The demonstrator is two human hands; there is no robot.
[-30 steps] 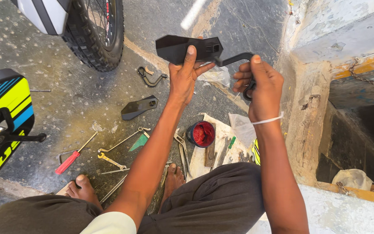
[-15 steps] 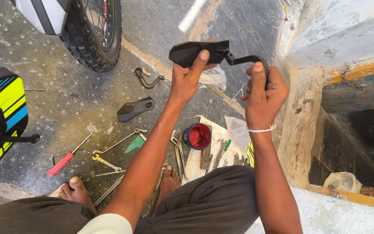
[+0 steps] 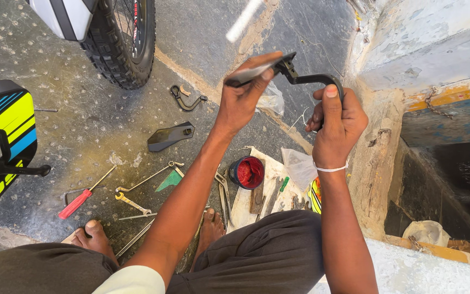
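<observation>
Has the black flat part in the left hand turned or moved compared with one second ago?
Yes. The black flat part showed its broad face before; now it is edge-on, tilted, in the left hand. It stays at a similar height above the red tin.

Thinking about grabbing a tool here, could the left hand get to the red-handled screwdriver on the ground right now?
Probably not right away: the left hand is gripping the black bracket. The screwdriver itself lies uncovered on the ground.
</observation>
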